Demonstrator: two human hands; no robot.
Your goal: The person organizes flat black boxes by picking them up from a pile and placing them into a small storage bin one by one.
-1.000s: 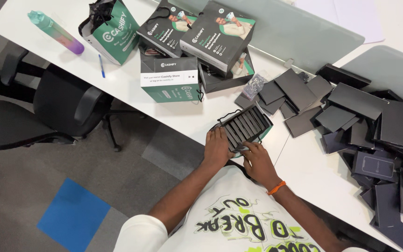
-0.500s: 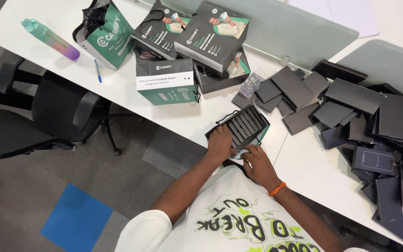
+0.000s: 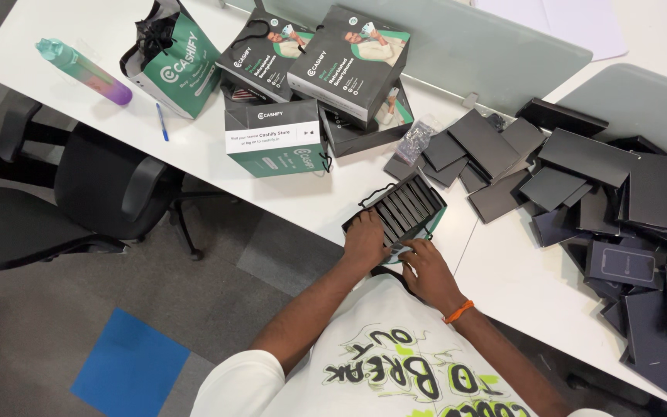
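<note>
Both hands have slid a touch apart on the open bag of flat black boxes point(image 3: 401, 210) at the near edge of the white surface point(image 3: 287, 193) (packed tight in a row): left hand point(image 3: 365, 238) now gripping its corner, right hand point(image 3: 426, 266) fingers curled low at its front edge.

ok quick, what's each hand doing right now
left hand: gripping the near-left edge of the open bag of dark flat boxes.
right hand: fingers at the bag's near edge; grip cannot be told.
</note>
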